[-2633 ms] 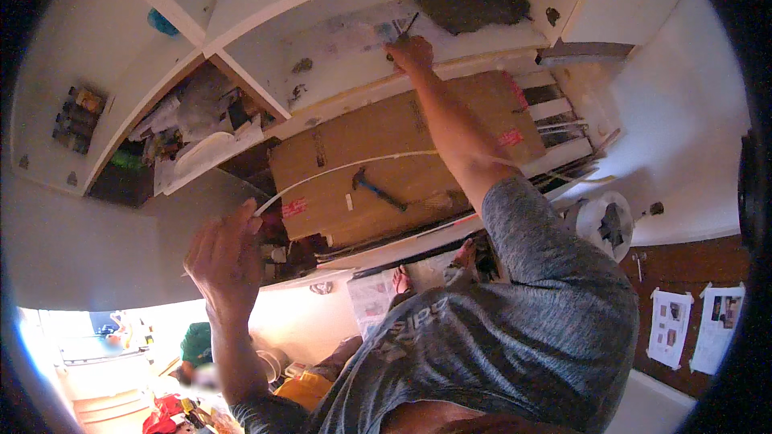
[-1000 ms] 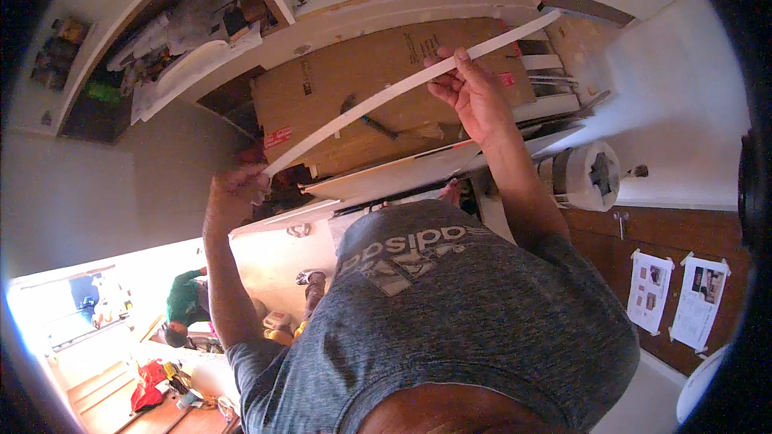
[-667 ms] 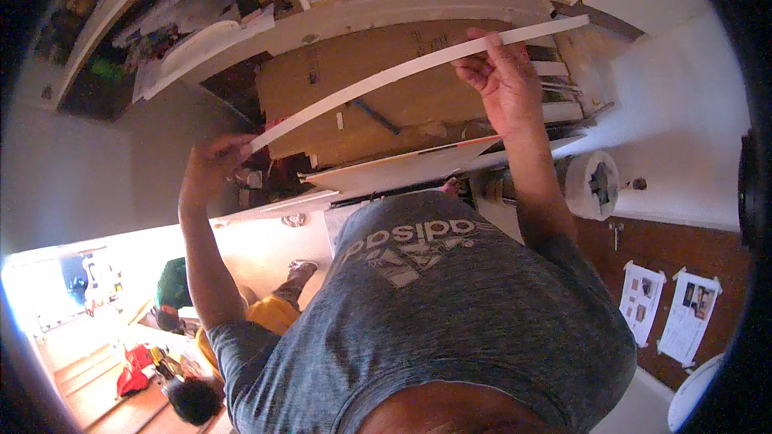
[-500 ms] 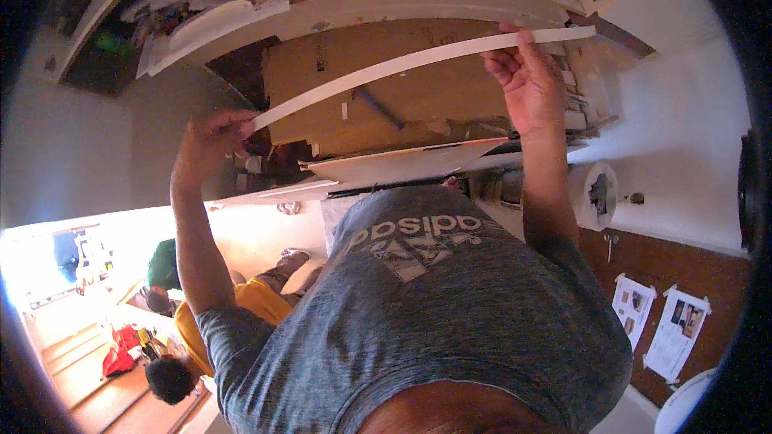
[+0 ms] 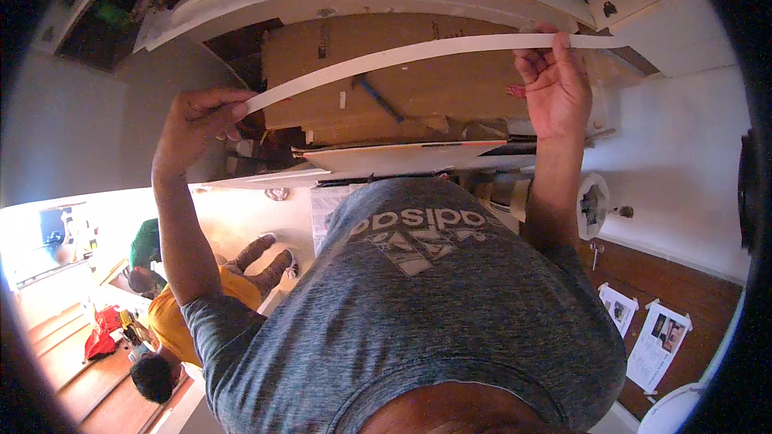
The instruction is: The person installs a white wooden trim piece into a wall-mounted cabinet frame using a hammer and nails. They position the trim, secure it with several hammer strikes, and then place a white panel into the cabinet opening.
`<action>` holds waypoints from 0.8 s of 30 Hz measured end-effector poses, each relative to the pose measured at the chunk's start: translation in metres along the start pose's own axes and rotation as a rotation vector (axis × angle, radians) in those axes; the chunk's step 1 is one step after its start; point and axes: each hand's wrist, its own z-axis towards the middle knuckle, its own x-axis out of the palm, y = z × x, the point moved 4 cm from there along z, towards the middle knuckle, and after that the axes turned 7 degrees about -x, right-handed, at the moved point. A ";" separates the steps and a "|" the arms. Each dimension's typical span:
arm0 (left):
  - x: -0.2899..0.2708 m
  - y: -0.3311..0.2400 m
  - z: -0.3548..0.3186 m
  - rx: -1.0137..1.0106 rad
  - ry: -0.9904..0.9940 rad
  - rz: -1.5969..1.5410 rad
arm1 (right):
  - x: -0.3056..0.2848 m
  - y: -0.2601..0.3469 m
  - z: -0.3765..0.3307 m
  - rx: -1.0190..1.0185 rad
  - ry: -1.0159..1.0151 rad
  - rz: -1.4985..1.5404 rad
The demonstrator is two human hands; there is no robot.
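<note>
While gripped: white strip [image 5: 418, 52], both hands.

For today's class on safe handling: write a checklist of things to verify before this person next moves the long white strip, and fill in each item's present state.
1. Left hand grips one end of the strip: ok.
2. Right hand holds the strip near its other end: ok.
3. Strip in one piece between the hands, slightly bowed: ok.
4. Strip free of the cardboard behind it: cannot tell.
5. Far tip clear of the white shelf edge: cannot tell.
6. Person in yellow shirt below stands clear: not ok, close by.
</note>
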 end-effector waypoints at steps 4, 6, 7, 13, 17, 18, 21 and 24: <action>0.009 -0.009 -0.004 0.130 0.014 0.039 | 0.010 0.011 -0.003 -0.011 0.026 0.041; 0.024 -0.019 -0.007 0.161 0.048 0.031 | 0.018 0.015 -0.008 -0.036 0.021 -0.003; 0.035 -0.023 -0.008 0.114 0.075 0.000 | 0.022 0.014 -0.009 -0.043 0.021 -0.022; 0.099 -0.049 -0.014 0.285 0.112 -0.189 | 0.042 0.007 -0.014 -0.025 0.096 -0.024; 0.116 -0.088 -0.027 0.598 -0.161 -0.114 | 0.046 0.006 -0.020 -0.016 0.069 -0.033; 0.117 -0.093 -0.029 0.615 -0.204 -0.086 | 0.048 0.006 -0.022 -0.019 0.062 -0.035; 0.121 -0.106 -0.028 0.808 -0.308 -0.040 | 0.049 0.007 -0.025 -0.023 0.082 -0.004; 0.127 -0.107 -0.027 0.841 -0.315 0.012 | 0.050 0.008 -0.028 -0.027 0.088 0.026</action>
